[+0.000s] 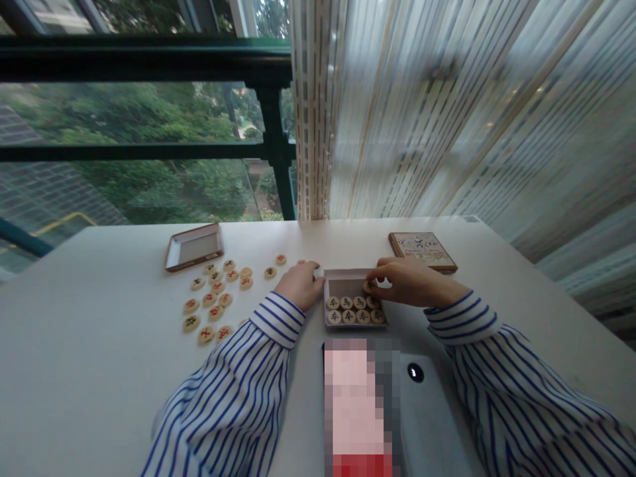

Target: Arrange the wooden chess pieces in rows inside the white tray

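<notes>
A small open box (348, 277) lies on the white table (99, 371) and holds two rows of round wooden chess pieces. My right hand (407, 281) pinches one round piece (369, 286) over the box's right side. My left hand (301, 285) rests curled against the box's left wall, its fingers closed; I cannot make out anything in them. Several loose round pieces (216, 301) with red or black characters lie scattered on the table to the left of that hand.
An empty shallow tray (193, 247) sits at the back left. A closed printed box (422, 250) lies at the back right. A phone on a grey stand (422, 404) stands near me. Striped curtains and a window railing rise behind the table.
</notes>
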Action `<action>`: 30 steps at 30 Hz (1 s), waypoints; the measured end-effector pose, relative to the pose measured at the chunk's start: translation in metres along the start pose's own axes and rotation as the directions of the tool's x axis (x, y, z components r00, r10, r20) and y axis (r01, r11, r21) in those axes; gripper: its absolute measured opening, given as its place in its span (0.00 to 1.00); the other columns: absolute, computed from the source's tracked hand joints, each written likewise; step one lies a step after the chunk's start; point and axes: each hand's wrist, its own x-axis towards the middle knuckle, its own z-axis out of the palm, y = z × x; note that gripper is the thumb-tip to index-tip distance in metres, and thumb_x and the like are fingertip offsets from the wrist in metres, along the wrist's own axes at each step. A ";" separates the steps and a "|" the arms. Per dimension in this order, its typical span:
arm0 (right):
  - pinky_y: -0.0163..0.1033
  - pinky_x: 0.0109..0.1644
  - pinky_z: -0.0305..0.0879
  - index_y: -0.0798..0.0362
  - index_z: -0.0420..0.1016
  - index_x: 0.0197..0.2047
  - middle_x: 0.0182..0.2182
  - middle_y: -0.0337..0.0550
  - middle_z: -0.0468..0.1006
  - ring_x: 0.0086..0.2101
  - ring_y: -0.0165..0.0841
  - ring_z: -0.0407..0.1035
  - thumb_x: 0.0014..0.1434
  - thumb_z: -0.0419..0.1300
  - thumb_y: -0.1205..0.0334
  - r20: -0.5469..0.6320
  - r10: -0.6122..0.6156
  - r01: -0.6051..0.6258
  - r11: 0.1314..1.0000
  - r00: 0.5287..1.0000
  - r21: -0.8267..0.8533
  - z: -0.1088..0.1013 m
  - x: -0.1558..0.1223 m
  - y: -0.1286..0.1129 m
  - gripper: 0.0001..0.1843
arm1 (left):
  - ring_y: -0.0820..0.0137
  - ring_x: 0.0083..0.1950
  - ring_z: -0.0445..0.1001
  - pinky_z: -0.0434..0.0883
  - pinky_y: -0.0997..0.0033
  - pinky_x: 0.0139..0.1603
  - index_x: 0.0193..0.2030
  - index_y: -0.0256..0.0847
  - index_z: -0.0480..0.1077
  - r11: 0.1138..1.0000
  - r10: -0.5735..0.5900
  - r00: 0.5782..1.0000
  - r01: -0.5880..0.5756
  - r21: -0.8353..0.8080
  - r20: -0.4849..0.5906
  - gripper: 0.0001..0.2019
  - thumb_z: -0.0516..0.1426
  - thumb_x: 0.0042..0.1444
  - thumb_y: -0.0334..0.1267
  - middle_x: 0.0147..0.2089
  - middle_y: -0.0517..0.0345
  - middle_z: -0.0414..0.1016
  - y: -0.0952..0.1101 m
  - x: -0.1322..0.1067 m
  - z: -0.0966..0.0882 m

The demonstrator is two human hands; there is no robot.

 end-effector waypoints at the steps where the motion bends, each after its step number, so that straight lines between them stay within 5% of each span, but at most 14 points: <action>1: 0.36 0.35 0.58 0.48 0.76 0.39 0.32 0.44 0.72 0.31 0.32 0.67 0.56 0.51 0.52 0.007 0.002 -0.002 1.000 1.000 -0.003 0.000 0.000 0.000 0.16 | 0.66 0.41 0.72 0.67 0.69 0.43 0.49 0.36 0.66 1.000 0.003 1.000 -0.003 -0.002 0.006 0.19 0.49 0.53 0.40 0.41 0.49 0.75 0.000 0.000 0.000; 30: 0.36 0.35 0.60 0.50 0.75 0.38 0.31 0.45 0.74 0.31 0.33 0.68 0.56 0.50 0.52 0.020 0.000 0.000 1.000 1.000 -0.016 0.004 0.003 0.001 0.17 | 0.65 0.41 0.72 0.67 0.69 0.43 0.48 0.37 0.67 0.998 0.035 0.999 -0.034 -0.045 0.023 0.17 0.49 0.53 0.38 0.40 0.49 0.75 -0.003 0.001 0.003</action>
